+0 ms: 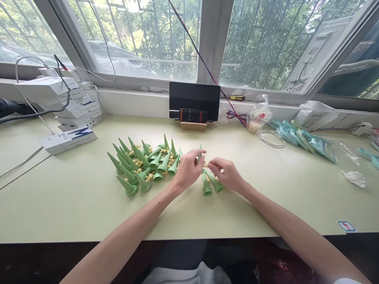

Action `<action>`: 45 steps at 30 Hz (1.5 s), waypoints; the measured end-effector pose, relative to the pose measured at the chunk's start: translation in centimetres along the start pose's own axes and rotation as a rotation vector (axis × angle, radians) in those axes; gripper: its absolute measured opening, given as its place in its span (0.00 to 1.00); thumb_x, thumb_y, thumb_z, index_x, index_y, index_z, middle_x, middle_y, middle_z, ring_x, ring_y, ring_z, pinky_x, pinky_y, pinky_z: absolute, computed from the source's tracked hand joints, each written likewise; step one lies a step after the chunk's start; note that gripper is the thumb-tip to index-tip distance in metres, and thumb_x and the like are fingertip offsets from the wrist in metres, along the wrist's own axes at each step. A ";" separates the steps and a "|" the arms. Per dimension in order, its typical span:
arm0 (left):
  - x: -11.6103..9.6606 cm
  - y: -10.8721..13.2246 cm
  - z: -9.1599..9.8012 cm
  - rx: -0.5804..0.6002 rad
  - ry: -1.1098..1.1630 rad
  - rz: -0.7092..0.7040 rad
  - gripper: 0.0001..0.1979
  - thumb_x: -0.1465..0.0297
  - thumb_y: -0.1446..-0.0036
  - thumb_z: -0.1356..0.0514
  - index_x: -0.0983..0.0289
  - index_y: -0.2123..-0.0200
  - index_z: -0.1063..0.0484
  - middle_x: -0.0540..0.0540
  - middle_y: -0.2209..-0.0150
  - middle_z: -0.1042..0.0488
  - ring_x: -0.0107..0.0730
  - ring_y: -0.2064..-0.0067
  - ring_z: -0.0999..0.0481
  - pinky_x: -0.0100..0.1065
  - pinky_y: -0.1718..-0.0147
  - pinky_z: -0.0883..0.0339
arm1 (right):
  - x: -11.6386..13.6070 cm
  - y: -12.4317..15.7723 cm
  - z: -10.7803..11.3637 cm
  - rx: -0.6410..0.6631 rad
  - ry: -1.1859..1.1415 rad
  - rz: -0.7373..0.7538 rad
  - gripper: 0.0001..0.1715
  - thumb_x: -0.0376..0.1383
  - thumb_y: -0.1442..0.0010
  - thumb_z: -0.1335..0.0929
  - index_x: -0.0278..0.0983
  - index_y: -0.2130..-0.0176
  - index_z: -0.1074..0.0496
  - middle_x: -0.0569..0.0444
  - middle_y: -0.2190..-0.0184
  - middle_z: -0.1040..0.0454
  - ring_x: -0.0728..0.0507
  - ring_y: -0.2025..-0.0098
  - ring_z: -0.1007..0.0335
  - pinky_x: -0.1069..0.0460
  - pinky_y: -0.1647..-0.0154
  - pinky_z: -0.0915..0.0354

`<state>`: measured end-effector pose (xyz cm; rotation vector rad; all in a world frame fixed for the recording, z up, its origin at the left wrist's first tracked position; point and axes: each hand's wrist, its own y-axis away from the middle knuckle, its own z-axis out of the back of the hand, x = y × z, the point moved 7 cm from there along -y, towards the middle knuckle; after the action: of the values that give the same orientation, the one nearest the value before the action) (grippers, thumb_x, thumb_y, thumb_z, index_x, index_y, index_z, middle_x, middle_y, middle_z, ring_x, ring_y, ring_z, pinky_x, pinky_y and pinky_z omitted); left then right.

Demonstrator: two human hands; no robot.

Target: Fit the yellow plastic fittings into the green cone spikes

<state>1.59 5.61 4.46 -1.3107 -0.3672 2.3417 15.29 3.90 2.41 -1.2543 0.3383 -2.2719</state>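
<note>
My left hand (188, 169) is closed around a green cone-shaped watering spike (200, 147), its narrow tip pointing up past the fingers. Close beside it, the fingertips of my right hand (227, 174) pinch a small yellow valve piece (206, 165) at that spike. The fingers hide most of the held part. Just below the hands, two more green spikes lie on the table: one (207, 188) under the gap between the hands, another (218, 186) by my right hand. Left of my left hand spreads a pile of green spikes (142, 157) with yellow valve pieces among them.
A phone (193, 115) leans on a dark tablet (194, 96) at the back. White boxes (69, 140) stand at the left. To the right are a knotted plastic bag (258, 118), a coiled white cable (271, 139) and teal packets (308, 138). The table (251, 221) ends near my forearms.
</note>
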 end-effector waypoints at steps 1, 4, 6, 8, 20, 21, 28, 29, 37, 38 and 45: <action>-0.1 0.0 0.0 -0.002 0.001 -0.004 0.13 0.68 0.38 0.47 0.63 0.55 0.26 0.54 0.63 0.25 0.23 0.77 0.34 0.28 0.76 0.39 | 0.0 0.0 0.0 0.001 0.007 -0.004 0.17 0.44 0.32 0.39 0.38 0.68 0.31 0.55 0.74 0.32 0.49 0.75 0.38 0.52 0.74 0.38; -0.2 0.0 -0.1 0.003 0.004 -0.011 0.13 0.68 0.38 0.47 0.63 0.55 0.26 0.54 0.62 0.24 0.23 0.77 0.34 0.28 0.75 0.38 | 0.0 0.0 0.0 0.000 0.035 -0.010 0.20 0.45 0.31 0.40 0.38 0.71 0.34 0.57 0.77 0.34 0.49 0.76 0.40 0.52 0.74 0.41; -0.3 0.0 -0.1 0.008 0.008 -0.015 0.13 0.68 0.37 0.47 0.63 0.54 0.26 0.54 0.61 0.24 0.23 0.76 0.33 0.28 0.75 0.38 | 0.0 0.0 0.0 0.001 0.050 -0.012 0.22 0.45 0.31 0.41 0.38 0.73 0.36 0.58 0.79 0.36 0.49 0.77 0.41 0.52 0.75 0.42; -0.4 0.0 -0.1 0.011 0.010 -0.024 0.13 0.68 0.37 0.47 0.63 0.55 0.26 0.54 0.61 0.24 0.23 0.76 0.33 0.28 0.75 0.37 | -0.1 -0.1 0.0 0.006 0.056 -0.014 0.24 0.45 0.31 0.41 0.38 0.75 0.37 0.58 0.80 0.37 0.49 0.78 0.42 0.52 0.75 0.43; -0.5 0.0 -0.1 -0.007 0.007 -0.050 0.12 0.69 0.37 0.46 0.63 0.55 0.26 0.54 0.60 0.23 0.22 0.76 0.33 0.28 0.74 0.36 | 0.1 0.0 -0.2 0.036 0.034 0.004 0.24 0.46 0.32 0.39 0.37 0.76 0.39 0.59 0.80 0.40 0.50 0.77 0.47 0.53 0.76 0.46; -0.4 0.0 -0.1 -0.014 0.005 -0.055 0.12 0.70 0.37 0.46 0.63 0.55 0.26 0.54 0.60 0.23 0.22 0.76 0.33 0.28 0.74 0.36 | 0.1 0.0 -0.3 0.047 0.022 0.007 0.23 0.46 0.33 0.38 0.37 0.76 0.40 0.59 0.80 0.40 0.50 0.77 0.47 0.53 0.76 0.46; -0.4 -0.1 0.1 -0.039 0.000 -0.085 0.11 0.71 0.38 0.45 0.64 0.55 0.25 0.54 0.61 0.23 0.21 0.76 0.33 0.27 0.75 0.36 | -0.1 0.1 -0.5 0.087 -0.023 0.000 0.20 0.44 0.35 0.36 0.37 0.75 0.39 0.58 0.78 0.36 0.50 0.76 0.44 0.53 0.75 0.44; -0.4 -0.1 0.0 -0.039 -0.001 -0.083 0.11 0.71 0.38 0.45 0.64 0.55 0.25 0.53 0.61 0.23 0.21 0.76 0.32 0.27 0.75 0.36 | -0.1 0.1 -0.6 0.090 -0.025 0.001 0.20 0.43 0.35 0.36 0.37 0.75 0.40 0.58 0.78 0.36 0.50 0.77 0.45 0.53 0.75 0.44; -0.5 0.0 0.0 -0.025 0.013 -0.099 0.11 0.70 0.37 0.46 0.63 0.55 0.26 0.53 0.61 0.23 0.21 0.76 0.32 0.27 0.75 0.35 | -0.4 0.1 -0.6 0.096 -0.004 0.010 0.22 0.41 0.34 0.37 0.38 0.77 0.46 0.60 0.80 0.44 0.51 0.77 0.51 0.53 0.75 0.48; -0.5 0.0 -0.1 -0.023 0.014 -0.105 0.11 0.70 0.37 0.46 0.63 0.55 0.26 0.53 0.61 0.24 0.21 0.76 0.32 0.27 0.75 0.34 | -0.4 0.1 -0.7 0.098 -0.003 0.013 0.22 0.41 0.34 0.38 0.38 0.77 0.47 0.61 0.81 0.45 0.51 0.77 0.52 0.53 0.75 0.49; -0.6 -0.1 -0.1 0.000 0.024 -0.124 0.11 0.70 0.37 0.46 0.63 0.55 0.26 0.54 0.58 0.24 0.20 0.77 0.32 0.26 0.75 0.33 | -0.3 0.1 -0.7 0.105 0.033 0.034 0.23 0.40 0.33 0.39 0.38 0.77 0.50 0.61 0.81 0.48 0.51 0.77 0.55 0.53 0.75 0.50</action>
<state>1.99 5.43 4.90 -1.2774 -0.4281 2.2215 14.85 3.92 1.76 -1.1505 0.2475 -2.2532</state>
